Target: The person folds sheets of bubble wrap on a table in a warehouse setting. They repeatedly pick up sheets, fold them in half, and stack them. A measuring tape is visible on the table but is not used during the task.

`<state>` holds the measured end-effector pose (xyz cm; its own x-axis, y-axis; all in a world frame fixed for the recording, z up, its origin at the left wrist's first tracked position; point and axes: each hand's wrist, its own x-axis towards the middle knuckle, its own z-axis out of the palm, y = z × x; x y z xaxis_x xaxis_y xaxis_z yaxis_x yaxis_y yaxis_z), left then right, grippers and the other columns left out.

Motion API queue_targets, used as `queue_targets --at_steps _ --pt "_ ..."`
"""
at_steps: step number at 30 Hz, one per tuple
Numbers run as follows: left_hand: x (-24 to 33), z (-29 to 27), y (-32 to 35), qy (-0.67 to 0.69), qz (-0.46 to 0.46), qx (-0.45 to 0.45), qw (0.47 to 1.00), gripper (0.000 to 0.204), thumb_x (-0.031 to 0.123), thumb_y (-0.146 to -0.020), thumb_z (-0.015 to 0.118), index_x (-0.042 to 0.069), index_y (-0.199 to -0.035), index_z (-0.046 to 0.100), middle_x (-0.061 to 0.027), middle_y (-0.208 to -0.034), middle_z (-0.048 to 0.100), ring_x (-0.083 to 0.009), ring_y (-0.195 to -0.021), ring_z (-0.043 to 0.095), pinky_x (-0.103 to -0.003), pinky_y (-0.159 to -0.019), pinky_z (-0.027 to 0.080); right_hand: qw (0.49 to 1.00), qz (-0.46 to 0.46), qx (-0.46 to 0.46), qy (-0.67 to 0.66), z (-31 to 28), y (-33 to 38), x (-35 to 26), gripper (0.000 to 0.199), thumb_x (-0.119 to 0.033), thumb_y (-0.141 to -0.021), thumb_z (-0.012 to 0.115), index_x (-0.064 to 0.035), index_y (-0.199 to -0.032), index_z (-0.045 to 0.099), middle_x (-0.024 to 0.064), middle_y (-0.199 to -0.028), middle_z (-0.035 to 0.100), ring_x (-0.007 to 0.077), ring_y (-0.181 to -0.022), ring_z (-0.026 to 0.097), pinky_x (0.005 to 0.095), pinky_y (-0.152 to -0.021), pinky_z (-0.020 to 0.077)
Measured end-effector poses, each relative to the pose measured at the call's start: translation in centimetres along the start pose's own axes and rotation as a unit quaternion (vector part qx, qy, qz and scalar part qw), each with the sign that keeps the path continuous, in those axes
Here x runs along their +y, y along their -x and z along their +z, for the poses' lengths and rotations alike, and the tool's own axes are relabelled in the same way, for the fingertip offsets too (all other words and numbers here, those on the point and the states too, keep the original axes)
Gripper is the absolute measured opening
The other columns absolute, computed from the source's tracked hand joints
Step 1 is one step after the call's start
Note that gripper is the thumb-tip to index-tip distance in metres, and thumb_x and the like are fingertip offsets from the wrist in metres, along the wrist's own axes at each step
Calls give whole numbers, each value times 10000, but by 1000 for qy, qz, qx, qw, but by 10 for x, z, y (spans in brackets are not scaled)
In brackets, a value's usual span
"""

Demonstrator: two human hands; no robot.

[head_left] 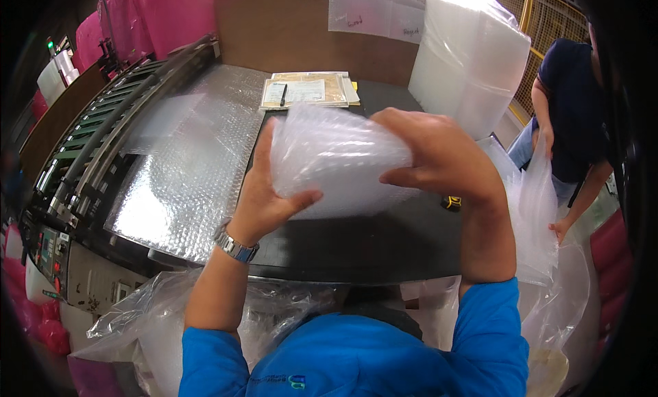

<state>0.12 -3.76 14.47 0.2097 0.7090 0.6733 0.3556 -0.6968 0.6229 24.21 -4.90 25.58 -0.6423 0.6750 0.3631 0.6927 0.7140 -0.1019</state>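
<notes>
— What is each grip doing?
— The left hand (264,198) is clamping the left end of a soft white bundle of bubble wrap (336,160), thumb underneath, fingers behind. The right hand (439,154) is closing over its right end from above.
— Where is the bundle sitting?
— It is being held up above the black surface (370,243), near the picture's centre.
— And around it?
— A flat clear sheet of bubble wrap (185,171) is lying at nine o'clock, a stack of papers (308,90) at twelve, and another person's hand (561,229) is handling a clear plastic bag (538,212) at three.
</notes>
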Motion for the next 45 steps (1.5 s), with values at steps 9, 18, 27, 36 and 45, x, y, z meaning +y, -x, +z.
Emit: queue_targets --at_steps 9,18,27,36,45 --pt "-44 27 64 243 -129 75 958 775 193 -620 765 1 -1212 303 -136 -1087 498 -205 -998 495 -327 -837 417 818 77 280 -496 97 48 104 1101 -660 -490 678 -34 -1302 277 96 -1301 349 231 -1223 297 369 -1014 230" --pt "-54 31 67 152 -179 31 972 600 137 -606 744 -1 -1103 439 -114 -1004 542 -202 -908 529 -328 -794 428 722 130 239 -636 163 44 75 901 -624 -565 675 -14 -1180 425 62 -1128 476 176 -1067 429 321 -910 335" --pt "-33 28 56 191 -158 162 955 337 29 -690 684 -4 -983 521 -79 -905 576 -158 -829 541 -280 -735 437 783 104 304 -533 178 25 79 701 -540 -696 624 -33 -1150 459 88 -1132 483 184 -1068 440 318 -905 339" --pt "-49 -60 64 -178 31 446 877 490 -11 -653 701 -2 -1070 444 -131 -955 579 -214 -817 566 -316 -751 439 930 146 104 -322 226 32 85 563 -367 -740 628 -65 -1180 450 147 -1195 432 296 -1141 396 367 -952 317" --pt "-19 -114 92 -432 21 447 783 519 14 -720 659 -11 -1149 366 -147 -1063 499 -221 -954 503 -334 -819 424 932 143 20 -333 224 35 77 504 -303 -722 653 -66 -1139 497 151 -1167 449 308 -1113 417 372 -933 350"
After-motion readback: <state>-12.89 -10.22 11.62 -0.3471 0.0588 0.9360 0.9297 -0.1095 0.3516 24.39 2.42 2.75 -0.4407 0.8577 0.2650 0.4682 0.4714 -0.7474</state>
